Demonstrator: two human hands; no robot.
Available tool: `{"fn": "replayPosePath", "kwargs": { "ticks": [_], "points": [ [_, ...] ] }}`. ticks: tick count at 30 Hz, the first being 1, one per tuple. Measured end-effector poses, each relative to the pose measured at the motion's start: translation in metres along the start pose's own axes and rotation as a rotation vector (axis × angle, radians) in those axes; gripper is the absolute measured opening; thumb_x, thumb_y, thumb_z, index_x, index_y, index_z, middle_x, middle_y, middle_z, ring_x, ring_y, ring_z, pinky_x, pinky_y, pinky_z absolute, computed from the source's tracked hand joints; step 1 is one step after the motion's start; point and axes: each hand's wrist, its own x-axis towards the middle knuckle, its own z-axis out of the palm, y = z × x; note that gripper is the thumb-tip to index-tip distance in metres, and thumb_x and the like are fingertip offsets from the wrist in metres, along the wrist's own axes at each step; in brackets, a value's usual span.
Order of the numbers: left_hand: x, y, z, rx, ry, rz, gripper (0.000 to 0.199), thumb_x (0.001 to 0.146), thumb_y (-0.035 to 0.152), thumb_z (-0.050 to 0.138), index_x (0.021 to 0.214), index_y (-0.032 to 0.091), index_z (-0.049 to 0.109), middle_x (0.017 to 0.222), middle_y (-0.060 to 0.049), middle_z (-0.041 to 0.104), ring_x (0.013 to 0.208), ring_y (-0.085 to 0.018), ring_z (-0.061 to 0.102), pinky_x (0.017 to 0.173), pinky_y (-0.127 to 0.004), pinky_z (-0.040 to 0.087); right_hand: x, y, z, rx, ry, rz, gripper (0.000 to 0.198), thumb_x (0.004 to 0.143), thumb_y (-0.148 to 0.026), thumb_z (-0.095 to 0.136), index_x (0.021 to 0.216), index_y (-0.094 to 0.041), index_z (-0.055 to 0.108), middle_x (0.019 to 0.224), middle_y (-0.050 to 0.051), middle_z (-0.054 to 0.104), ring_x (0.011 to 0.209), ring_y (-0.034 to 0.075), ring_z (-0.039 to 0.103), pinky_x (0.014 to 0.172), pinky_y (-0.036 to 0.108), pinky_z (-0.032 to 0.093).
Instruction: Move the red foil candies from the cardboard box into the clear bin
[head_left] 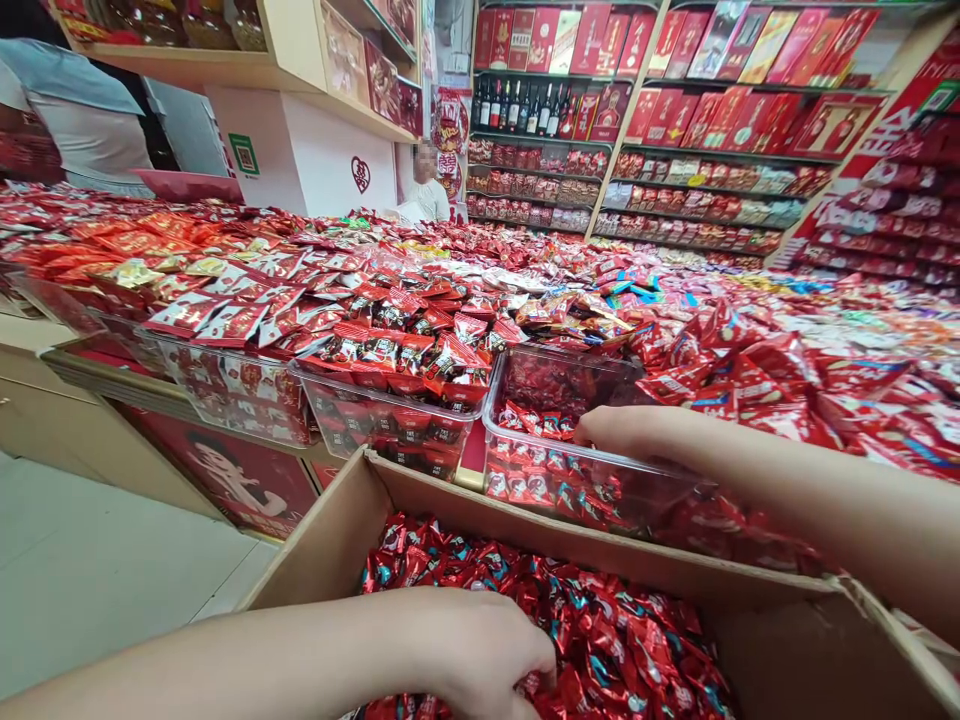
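A brown cardboard box (585, 530) is in front of me, with many red-wrapped candies (637, 640) inside, some showing blue patches. My left hand (487, 650) is down in this box, its fingers curled into the candies; the fingertips are partly hidden. Beyond the box's far wall stands a clear plastic bin (570, 450), partly filled with small red wrapped candies (540, 420). My right hand (622, 430) reaches over the bin's near rim from the right. Its fingers bend down into the bin, and whatever they hold, if anything, is hidden.
Left of the bin is another clear bin (394, 420) heaped with red and black packets. Red packets (765, 370) are piled to the right. Shelves (547, 140) with bottles and gift boxes line the back. One person (427, 195) is behind the display, another (82, 110) at far left.
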Motion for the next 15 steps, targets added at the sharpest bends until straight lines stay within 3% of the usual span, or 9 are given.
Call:
{"fn": "replayPosePath", "kwargs": {
  "ticks": [6,10,12,15],
  "points": [
    [0.003,-0.013,0.004,0.079,0.036,-0.065,0.040,0.069,0.042,0.059,0.101,0.019,0.065,0.082,-0.013,0.070,0.069,-0.030,0.063,0.042,-0.029,0.035,0.004,0.004,0.007,0.031,-0.159,0.026,0.018,0.052,-0.030,0.076,0.052,-0.019,0.063,0.047,-0.003,0.056,0.051,0.015,0.054,0.048,0.025,0.035],
    [0.009,-0.031,0.000,0.052,0.134,-0.109,0.018,0.066,0.018,0.059,0.080,0.020,0.070,0.069,-0.008,0.069,0.060,-0.023,0.061,0.044,-0.026,0.034,0.001,-0.002,0.006,0.042,-0.247,0.053,0.019,0.054,-0.032,0.075,0.061,-0.017,0.065,0.045,-0.004,0.055,0.047,0.013,0.051,0.047,0.025,0.035],
    [0.009,-0.039,-0.007,0.007,0.132,-0.107,0.025,0.064,0.008,0.052,0.077,0.021,0.069,0.068,-0.004,0.068,0.058,-0.019,0.060,0.046,-0.024,0.036,0.000,-0.004,0.006,0.052,-0.296,0.067,0.021,0.056,-0.034,0.074,0.064,-0.016,0.066,0.044,-0.003,0.055,0.044,0.013,0.049,0.045,0.025,0.034],
    [0.007,-0.046,-0.017,-0.077,0.129,-0.106,0.034,0.065,0.007,0.048,0.090,0.021,0.067,0.076,-0.003,0.069,0.060,-0.016,0.060,0.048,-0.023,0.038,0.002,-0.004,0.006,0.050,-0.343,0.088,0.023,0.056,-0.034,0.073,0.062,-0.014,0.065,0.044,-0.001,0.054,0.045,0.015,0.051,0.045,0.026,0.034]
  ]
}}
